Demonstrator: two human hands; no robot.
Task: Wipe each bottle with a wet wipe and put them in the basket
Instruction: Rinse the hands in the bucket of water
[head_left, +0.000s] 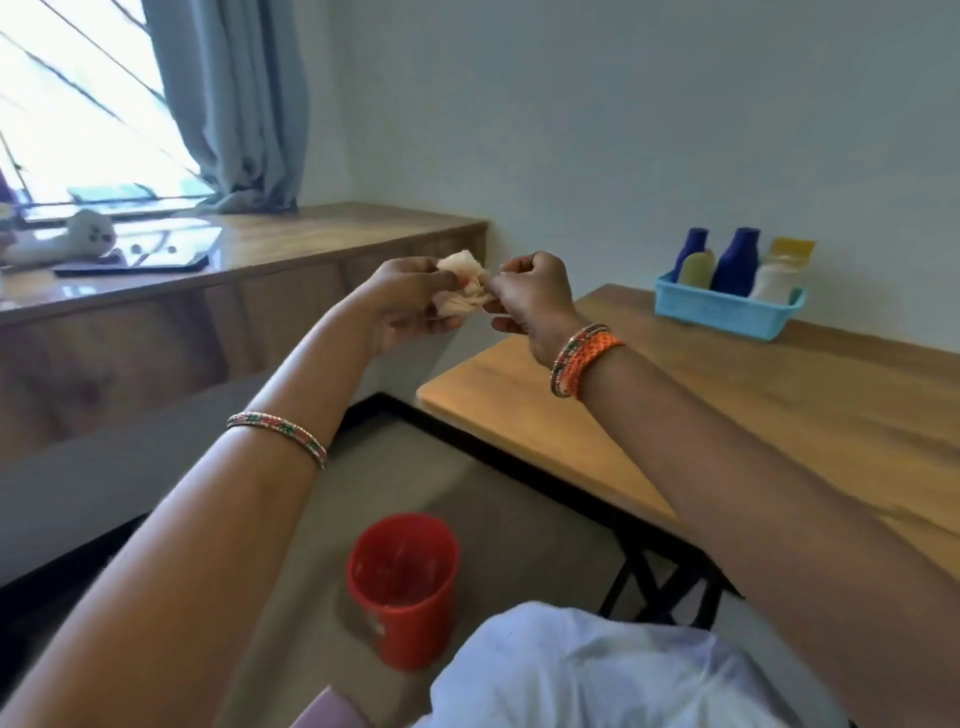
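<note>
A crumpled white wet wipe (464, 290) hangs in the air between my hands, left of the table. My left hand (402, 306) grips its left side and my right hand (530, 299) pinches its right side. On the far right of the wooden table (753, 415) stands a light blue basket (722, 312). Several bottles stand upright in it: two dark blue bottles (735, 260), a beige one (697, 268), a white one (774, 280) and a yellow-capped one (792, 249).
A red bin (402, 587) stands on the floor below my hands, beside the table's black frame. A long wooden counter (260, 260) runs along the left under a window and curtain, with a white soft toy (67, 241) and a dark tray on it.
</note>
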